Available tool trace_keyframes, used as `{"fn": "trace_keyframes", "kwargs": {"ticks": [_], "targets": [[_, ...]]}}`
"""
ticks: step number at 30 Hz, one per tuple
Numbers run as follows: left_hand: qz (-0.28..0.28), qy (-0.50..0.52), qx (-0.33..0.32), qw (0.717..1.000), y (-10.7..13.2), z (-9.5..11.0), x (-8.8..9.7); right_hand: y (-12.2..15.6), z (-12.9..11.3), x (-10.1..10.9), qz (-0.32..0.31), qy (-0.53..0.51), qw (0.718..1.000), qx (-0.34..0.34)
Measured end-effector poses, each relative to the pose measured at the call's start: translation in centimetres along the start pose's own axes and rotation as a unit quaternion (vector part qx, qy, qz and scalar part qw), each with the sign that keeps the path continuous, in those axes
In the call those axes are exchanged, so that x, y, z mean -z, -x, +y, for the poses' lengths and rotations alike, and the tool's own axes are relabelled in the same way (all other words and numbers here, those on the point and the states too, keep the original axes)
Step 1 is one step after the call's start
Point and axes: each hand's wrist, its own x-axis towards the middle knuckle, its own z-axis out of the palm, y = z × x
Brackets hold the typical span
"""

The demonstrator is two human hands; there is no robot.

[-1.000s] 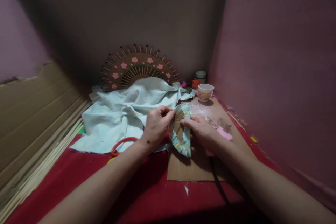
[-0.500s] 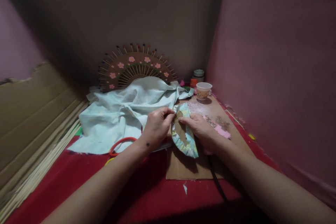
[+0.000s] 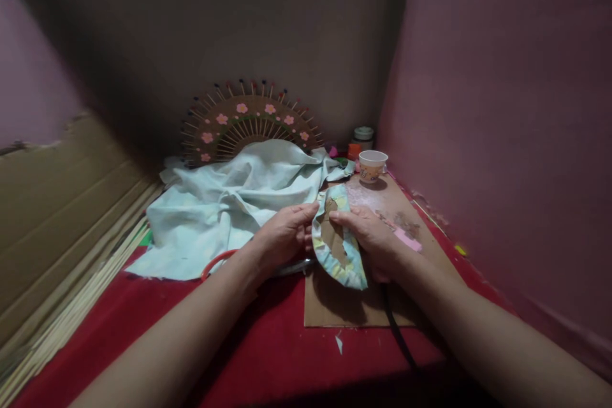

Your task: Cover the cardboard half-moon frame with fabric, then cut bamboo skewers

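Observation:
A curved cardboard piece [image 3: 333,236] has pale blue-green patterned fabric folded over its edges, with bare brown cardboard showing in the middle. My right hand [image 3: 368,229] grips its right side, thumb across the face and fingers behind. At the left edge, my left hand [image 3: 292,229] has its thumb against the rim and its fingers curled behind, partly hidden. The piece is held tilted above a flat cardboard sheet [image 3: 329,312]. Under my left forearm lie scissors with a red handle [image 3: 217,261], mostly covered.
Crumpled pale blue cloth [image 3: 191,229] spreads over the red table cover [image 3: 268,344]. A decorated fan [image 3: 239,115] stands against the back wall. Right of it are a paper cup [image 3: 371,169], a lidded jar [image 3: 363,135] and pink scraps [image 3: 406,240]. Thin sticks [image 3: 95,306] lie left.
My left hand has gone from pinching at the upper left of the piece to holding its left edge lower down. The piece has turned slightly and shifted a little right.

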Motion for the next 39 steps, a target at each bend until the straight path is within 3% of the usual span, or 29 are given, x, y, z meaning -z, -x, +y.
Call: {"fn": "trace_keyframes", "kwargs": {"ticks": [3,6,8,11,14,16,18,21,23,27,35,39], "targets": [[-0.053,0.014,-0.014,0.998,0.1,-0.4,-0.7,-0.1,0.1,0.1,0.01,-0.009,1.0,-0.008],[-0.011,-0.078,-0.077,0.994,0.3,-0.3,-1.3,-0.1,0.1,0.1,0.032,0.007,0.999,-0.01],[0.043,-0.207,-0.136,0.968,0.4,-0.1,-1.5,-0.1,0.2,0.2,0.032,0.011,0.999,-0.006],[0.09,-0.364,-0.205,0.904,0.5,-0.3,-1.6,-0.2,0.2,0.3,0.031,0.004,1.0,0.0],[0.094,-0.436,-0.246,0.861,0.5,-0.5,-1.6,-0.2,0.2,0.4,0.032,0.018,0.999,0.005],[0.089,-0.452,-0.254,0.85,0.7,-0.4,-1.5,-0.3,0.2,0.4,0.021,0.028,0.999,0.009],[0.087,-0.411,-0.227,0.879,0.9,-0.1,-1.4,-0.3,0.2,0.4,0.014,0.026,1.0,0.008],[0.069,-0.242,-0.134,0.959,1.2,0.3,-1.1,-0.3,0.2,0.3,0.008,-0.001,1.0,0.011],[0.031,-0.129,-0.079,0.988,1.2,0.4,-0.7,-0.3,0.2,0.3,0.006,-0.016,1.0,0.017],[-0.01,-0.033,-0.037,0.999,1.1,-0.1,-0.1,-0.2,0.1,0.3,0.013,-0.011,1.0,0.013],[0.04,-0.09,-0.061,0.993,1.3,-0.3,-0.7,-0.1,0.2,0.5,0.026,-0.001,1.0,0.013],[0.001,-0.025,-0.02,0.999,1.2,0.0,-0.4,-0.1,0.3,0.5,0.012,0.0,1.0,0.014]]}}
